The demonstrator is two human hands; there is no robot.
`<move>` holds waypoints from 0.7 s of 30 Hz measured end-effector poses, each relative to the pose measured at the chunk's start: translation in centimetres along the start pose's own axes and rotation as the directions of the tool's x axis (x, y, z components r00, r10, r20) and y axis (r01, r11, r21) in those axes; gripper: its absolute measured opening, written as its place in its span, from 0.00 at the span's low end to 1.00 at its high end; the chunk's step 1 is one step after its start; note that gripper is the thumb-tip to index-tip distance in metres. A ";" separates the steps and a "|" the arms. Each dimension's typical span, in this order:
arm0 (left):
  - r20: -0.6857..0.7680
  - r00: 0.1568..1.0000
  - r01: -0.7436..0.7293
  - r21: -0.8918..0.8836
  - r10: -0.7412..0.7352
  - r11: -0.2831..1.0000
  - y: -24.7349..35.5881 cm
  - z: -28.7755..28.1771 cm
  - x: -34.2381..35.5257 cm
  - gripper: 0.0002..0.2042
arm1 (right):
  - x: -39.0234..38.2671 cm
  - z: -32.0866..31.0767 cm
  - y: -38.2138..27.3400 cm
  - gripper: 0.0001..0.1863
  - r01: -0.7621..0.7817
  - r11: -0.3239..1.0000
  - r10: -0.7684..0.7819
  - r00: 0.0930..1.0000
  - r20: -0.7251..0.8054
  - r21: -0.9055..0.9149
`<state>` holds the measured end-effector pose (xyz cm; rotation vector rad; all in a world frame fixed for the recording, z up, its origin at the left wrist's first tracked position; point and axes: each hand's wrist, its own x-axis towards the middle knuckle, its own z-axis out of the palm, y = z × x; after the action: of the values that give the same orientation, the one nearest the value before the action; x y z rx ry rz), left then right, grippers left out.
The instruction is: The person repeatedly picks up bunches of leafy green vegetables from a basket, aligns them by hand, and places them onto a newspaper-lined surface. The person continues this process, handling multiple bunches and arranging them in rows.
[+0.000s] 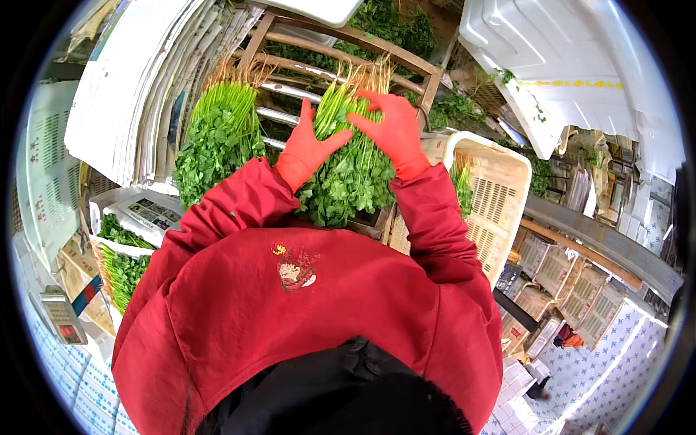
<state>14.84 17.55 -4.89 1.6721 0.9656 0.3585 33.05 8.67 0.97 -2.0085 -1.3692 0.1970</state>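
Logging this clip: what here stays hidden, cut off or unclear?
In the head view:
Some stems of the right-hand bunch: covered by the right hand.
Some lower leaves of the left-hand bunch: behind the left sleeve.
Part of the plastic crate: behind the right sleeve.
Red display: too small, blurred.
White container: cut off by the top edge.

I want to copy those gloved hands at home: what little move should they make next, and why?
Maybe the left hand and right hand could gently draw the leafy green bunch together. Its stems slant at different angles, and the hands are at its two sides, thumbs and fingers spread.
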 end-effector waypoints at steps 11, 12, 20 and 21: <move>-0.030 0.958 -0.241 0.447 0.284 0.861 0.4 2.1 -1.3 0.59 | 7.2 -3.6 7.7 0.19 -0.144 0.944 0.125 0.989 -0.084 -0.295; -0.016 0.965 -0.229 0.427 0.260 0.875 0.5 2.0 -1.5 0.58 | 5.8 -2.6 8.1 0.17 -0.170 0.972 0.190 0.975 0.115 -0.164; 0.072 0.795 -0.572 0.422 0.603 0.703 6.7 0.6 -2.6 0.36 | 4.6 -3.7 7.5 0.17 -0.130 0.990 0.134 0.989 0.066 -0.063; 0.254 0.732 -0.681 0.272 0.632 0.680 7.8 0.8 -2.4 0.33 | 4.7 -3.9 6.0 0.17 -0.200 0.979 0.204 0.954 0.218 -0.041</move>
<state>17.10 14.88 2.52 2.3297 0.2773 0.5602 41.55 9.77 1.42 -2.1938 -1.2990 0.5166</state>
